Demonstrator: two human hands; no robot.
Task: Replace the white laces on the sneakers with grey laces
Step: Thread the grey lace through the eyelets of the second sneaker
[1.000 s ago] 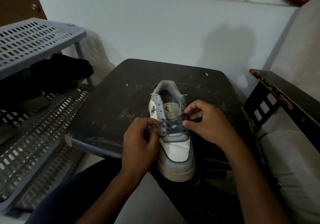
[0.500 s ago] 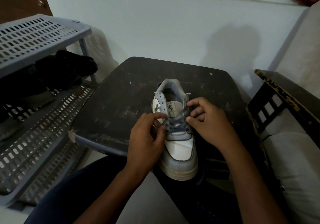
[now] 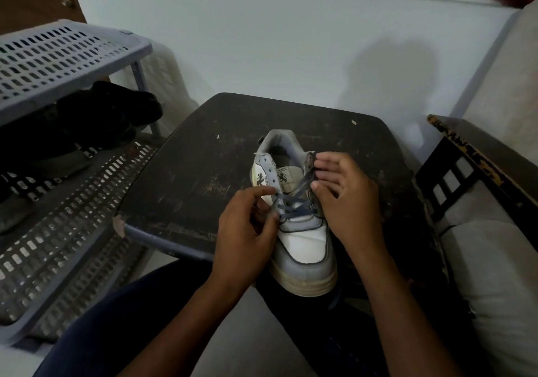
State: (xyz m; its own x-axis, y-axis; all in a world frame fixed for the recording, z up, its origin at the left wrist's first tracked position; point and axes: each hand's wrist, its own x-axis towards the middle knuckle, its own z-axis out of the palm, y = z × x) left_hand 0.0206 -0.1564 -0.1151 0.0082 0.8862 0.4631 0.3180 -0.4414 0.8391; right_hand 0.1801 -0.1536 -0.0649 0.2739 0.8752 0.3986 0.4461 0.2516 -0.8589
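Sneaker (image 3: 297,216) is sitting at the near edge of the dark bench (image 3: 189,172), toe pointing at you and overhanging the edge, heel away. Grey lace (image 3: 294,206) is crossing the lower eyelets; upper eyelets are standing bare.

Your left hand (image 3: 247,231) is curling against the shoe's left side, fingertips at the eyelet row, seemingly pinching the lace end (the pinch itself is hidden behind the fingers). Your right hand (image 3: 346,199) is pinching the other lace strand between thumb and forefinger beside the right eyelet row, the strand running taut up toward the collar.

Left of the bench a grey slotted rack (image 3: 67,56) is holding dark shoes (image 3: 96,114). Your dark-trousered legs are showing below.
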